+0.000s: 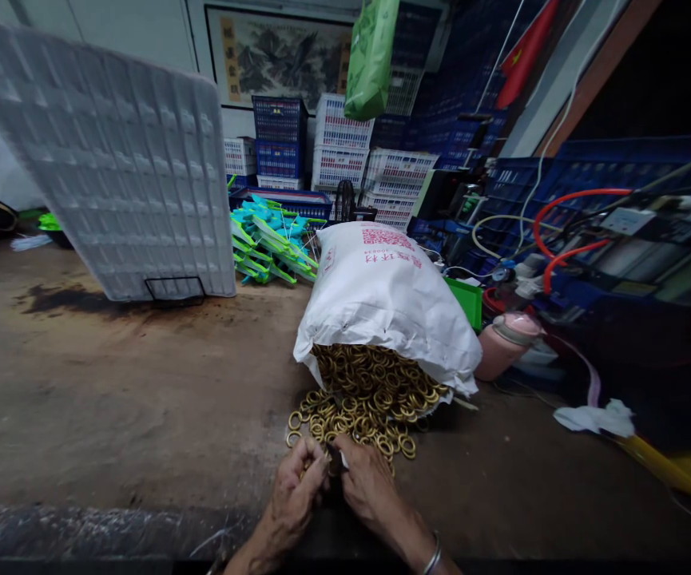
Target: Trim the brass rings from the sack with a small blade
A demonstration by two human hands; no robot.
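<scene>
A white woven sack [375, 279] with red print lies on its side, its mouth facing me. Brass-coloured rings [375, 375] fill the mouth and spill onto the tabletop. At the near edge of the spill, my left hand [297, 479] is closed, fingers curled in; a brassy glint shows at its fingers, but what it grips is not clear. Close beside it, my right hand [369, 483] has its fingers bent together by the loose rings. A small white bit shows at its fingertips, too small to name. A metal bangle [433, 553] circles the right wrist.
On the brown table [141, 399], a ribbed translucent plastic panel [141, 168] stands upright in a black wire holder [174, 289]. Green and blue plastic parts [270, 239] are heaped behind. A pink bottle [506, 343], hoses and a white cloth [597, 417] lie right. Stacked crates [342, 132] stand behind.
</scene>
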